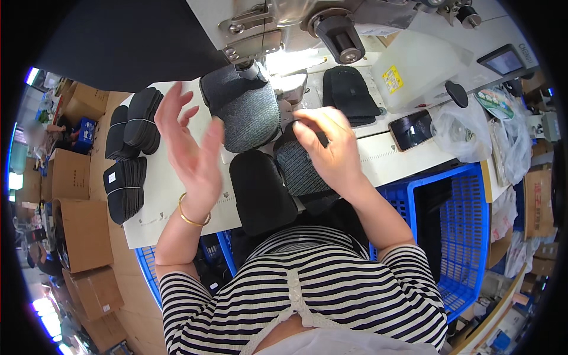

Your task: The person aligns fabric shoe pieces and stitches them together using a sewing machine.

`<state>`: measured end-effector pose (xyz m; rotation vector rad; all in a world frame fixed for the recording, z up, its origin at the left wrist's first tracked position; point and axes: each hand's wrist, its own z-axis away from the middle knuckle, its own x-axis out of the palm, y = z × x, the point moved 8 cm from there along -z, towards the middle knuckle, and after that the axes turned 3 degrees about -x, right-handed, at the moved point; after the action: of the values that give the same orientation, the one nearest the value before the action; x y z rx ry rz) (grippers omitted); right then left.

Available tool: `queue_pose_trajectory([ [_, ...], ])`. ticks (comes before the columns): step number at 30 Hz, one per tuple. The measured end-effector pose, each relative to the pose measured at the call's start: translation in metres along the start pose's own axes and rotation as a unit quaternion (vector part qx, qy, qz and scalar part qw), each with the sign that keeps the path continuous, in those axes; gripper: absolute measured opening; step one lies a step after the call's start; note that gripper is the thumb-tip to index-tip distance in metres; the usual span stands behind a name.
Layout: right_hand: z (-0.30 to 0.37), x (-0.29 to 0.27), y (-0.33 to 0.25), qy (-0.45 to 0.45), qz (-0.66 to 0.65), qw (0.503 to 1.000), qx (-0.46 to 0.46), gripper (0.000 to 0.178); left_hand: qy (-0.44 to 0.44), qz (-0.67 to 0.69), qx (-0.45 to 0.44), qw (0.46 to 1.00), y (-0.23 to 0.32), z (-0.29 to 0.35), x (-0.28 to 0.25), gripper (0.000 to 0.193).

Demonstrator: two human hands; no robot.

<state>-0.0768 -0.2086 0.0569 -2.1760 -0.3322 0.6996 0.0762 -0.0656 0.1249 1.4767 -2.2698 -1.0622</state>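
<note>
My left hand [190, 145] is raised over the white table, fingers spread, with nothing in it. A gold bangle [194, 219] circles that wrist. Beside it, a dark grey woven fabric piece [251, 112] with a rounded end lies under the sewing machine head [248, 69]. My right hand [331, 148] is curled over a second dark grey woven piece [300, 168], thumb and forefinger pinching around its far edge. To the left of that piece, a black rounded pad [260, 192] rests at the table's front edge, partly over my lap.
Banded stacks of black pieces [142, 121] sit at the table's left. More black pieces [349, 94] lie right of the machine, near a phone [410, 130] and a plastic bag [464, 133]. Blue crates [467, 236] stand below the table; cardboard boxes [83, 234] are stacked at left.
</note>
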Motion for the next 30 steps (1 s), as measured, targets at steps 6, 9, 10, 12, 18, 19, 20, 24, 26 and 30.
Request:
queue_pose_trajectory([
  [6, 0.055, -0.003, 0.059, -0.119, 0.278, 0.948, 0.103, 0.073, -0.041, 0.208, -0.475, 0.854, -0.109, -0.020, 0.037, 0.029],
  [9, 0.056, 0.002, 0.049, -0.079, 0.252, 0.963, 0.060, 0.070, -0.184, 0.342, -0.243, 0.889, -0.143, -0.085, 0.047, 0.023],
  [10, 0.058, 0.002, 0.052, -0.076, 0.256, 0.961, 0.064, 0.070, -0.189, 0.346, -0.244, 0.886, -0.143, -0.086, 0.049, 0.023],
  [12, 0.060, -0.001, 0.046, -0.025, 0.267, 0.963, 0.024, 0.069, -0.228, 0.110, -0.208, 0.945, -0.142, -0.083, 0.042, 0.027],
  [18, 0.064, -0.006, 0.043, 0.017, 0.279, 0.960, -0.002, 0.067, -0.386, -0.319, -0.159, 0.851, -0.080, 0.041, 0.037, 0.059],
  [19, 0.063, -0.005, 0.041, 0.018, 0.273, 0.962, -0.015, 0.068, -0.411, -0.302, -0.176, 0.842, -0.073, 0.073, 0.025, 0.063],
  [20, 0.063, -0.004, 0.038, 0.019, 0.267, 0.963, -0.026, 0.068, -0.435, -0.284, -0.197, 0.832, -0.071, 0.099, 0.019, 0.067],
  [24, 0.064, -0.005, 0.030, 0.045, 0.266, 0.961, -0.054, 0.056, -0.285, -0.374, -0.013, 0.882, -0.026, 0.098, 0.020, 0.075],
  [26, 0.066, -0.006, 0.026, 0.063, 0.276, 0.955, -0.092, 0.040, -0.272, -0.377, -0.009, 0.886, -0.022, 0.100, 0.021, 0.081],
  [30, 0.063, -0.004, 0.026, 0.066, 0.259, 0.959, -0.097, 0.032, -0.263, -0.348, -0.099, 0.894, -0.060, 0.094, 0.014, 0.078],
])
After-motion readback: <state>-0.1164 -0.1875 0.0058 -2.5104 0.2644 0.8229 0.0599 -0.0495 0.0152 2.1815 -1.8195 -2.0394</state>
